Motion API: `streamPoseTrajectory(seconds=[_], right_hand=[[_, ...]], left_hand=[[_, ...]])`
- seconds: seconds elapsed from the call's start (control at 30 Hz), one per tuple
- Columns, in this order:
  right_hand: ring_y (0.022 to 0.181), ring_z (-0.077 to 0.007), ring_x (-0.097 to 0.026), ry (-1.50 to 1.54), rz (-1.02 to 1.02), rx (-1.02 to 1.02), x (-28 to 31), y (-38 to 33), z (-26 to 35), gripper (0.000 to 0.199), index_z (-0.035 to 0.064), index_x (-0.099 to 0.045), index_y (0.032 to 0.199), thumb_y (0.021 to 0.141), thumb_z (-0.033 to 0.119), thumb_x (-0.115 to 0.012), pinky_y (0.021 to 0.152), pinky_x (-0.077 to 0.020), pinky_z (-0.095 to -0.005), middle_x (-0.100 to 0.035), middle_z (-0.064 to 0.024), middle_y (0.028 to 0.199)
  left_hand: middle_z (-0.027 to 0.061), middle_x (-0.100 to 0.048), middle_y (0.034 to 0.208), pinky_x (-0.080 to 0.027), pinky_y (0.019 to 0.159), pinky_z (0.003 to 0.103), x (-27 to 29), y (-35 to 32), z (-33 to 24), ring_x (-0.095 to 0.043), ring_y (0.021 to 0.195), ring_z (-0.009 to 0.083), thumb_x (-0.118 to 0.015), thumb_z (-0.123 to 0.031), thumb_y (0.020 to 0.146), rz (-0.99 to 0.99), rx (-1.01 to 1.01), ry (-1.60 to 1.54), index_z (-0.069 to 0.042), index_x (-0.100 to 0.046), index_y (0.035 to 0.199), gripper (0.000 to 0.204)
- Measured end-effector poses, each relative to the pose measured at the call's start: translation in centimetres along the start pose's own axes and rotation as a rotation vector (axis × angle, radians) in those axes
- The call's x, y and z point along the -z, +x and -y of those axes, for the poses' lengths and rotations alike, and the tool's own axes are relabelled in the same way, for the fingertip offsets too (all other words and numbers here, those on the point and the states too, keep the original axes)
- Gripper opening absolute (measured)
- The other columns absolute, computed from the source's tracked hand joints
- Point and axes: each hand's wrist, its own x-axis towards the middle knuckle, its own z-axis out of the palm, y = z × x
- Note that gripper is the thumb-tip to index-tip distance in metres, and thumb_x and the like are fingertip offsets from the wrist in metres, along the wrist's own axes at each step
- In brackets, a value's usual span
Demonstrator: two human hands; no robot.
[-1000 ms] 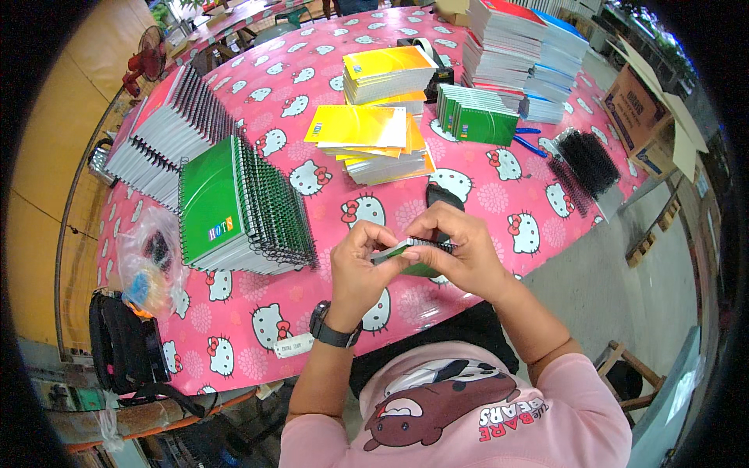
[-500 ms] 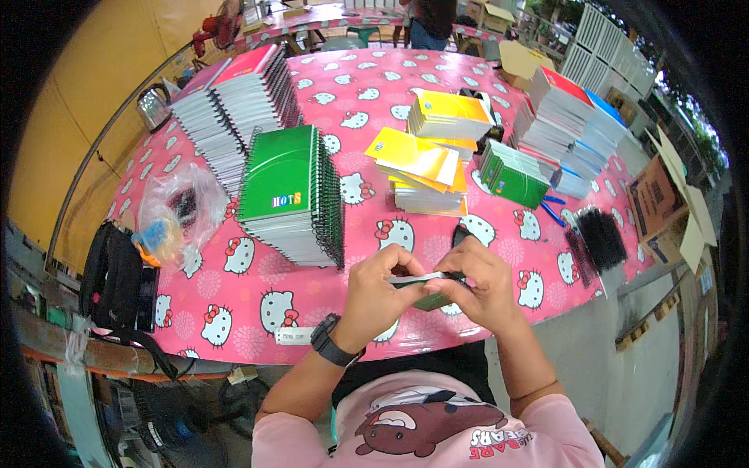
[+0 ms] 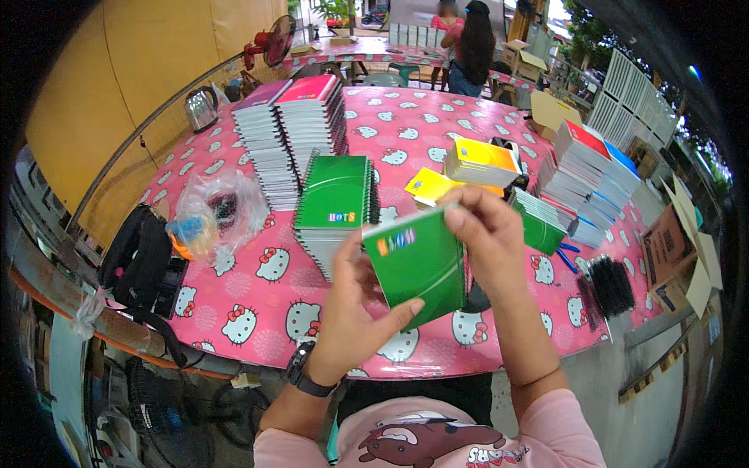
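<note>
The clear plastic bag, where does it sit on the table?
The clear plastic bag lies on the person's left side of the pink table, between the black bag at the edge and the green notebook stack.

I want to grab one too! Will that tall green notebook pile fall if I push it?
Probably: the green notebook stack is tall and narrow. Its spiral bindings likely make the layers slide unevenly. It looks heavy, so a gentle nudge may just shift it.

Both hands, left (image 3: 355, 312) and right (image 3: 488, 242), are holding a green notebook (image 3: 417, 261) up above the pink table (image 3: 257, 304).
</note>
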Motion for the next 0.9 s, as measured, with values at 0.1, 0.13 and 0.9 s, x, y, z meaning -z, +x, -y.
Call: streamPoseTrajectory(seconds=[0.1,0.13,0.9], right_hand=[[0.077,-0.0079,-0.053,0.182,-0.015,-0.076,-1.6,4.6,-1.1,0.017,-0.0022,-0.062,0.094,0.085,0.013,-0.061,0.071,-0.0427,-0.0226,-0.061,-0.0013,0.086],[0.078,-0.0078,-0.054,0.12,-0.018,-0.062,-2.0,6.2,-1.6,0.019,-0.0022,-0.062,0.095,0.085,0.014,-0.062,0.072,-0.043,-0.0226,-0.061,-0.0015,0.085],[0.072,-0.0087,-0.054,0.233,-0.116,0.038,-5.8,11.2,-15.7,0.021,-0.001,-0.062,0.088,0.09,0.017,-0.052,0.066,-0.0428,-0.0233,-0.061,-0.0032,0.077]], left_hand=[[0.0138,-0.054,0.112,-0.047,0.079,0.027,1.2,1.7,-2.4,-0.057,0.099,0.0178,-0.07,-0.007,0.077,-0.116,0.039,-0.124,-0.002,-0.024,0.134,0.073],[0.013,-0.054,0.112,-0.047,0.078,0.026,1.6,3.1,-2.8,-0.057,0.099,0.0169,-0.07,-0.008,0.077,-0.206,-0.035,-0.173,-0.002,-0.029,0.132,0.069],[0.0167,-0.064,0.105,-0.046,0.081,0.029,5.5,8.5,5.4,-0.059,0.09,0.0175,-0.03,-0.024,0.098,-0.68,-0.227,0.351,0.01,-0.059,0.111,0.047]])
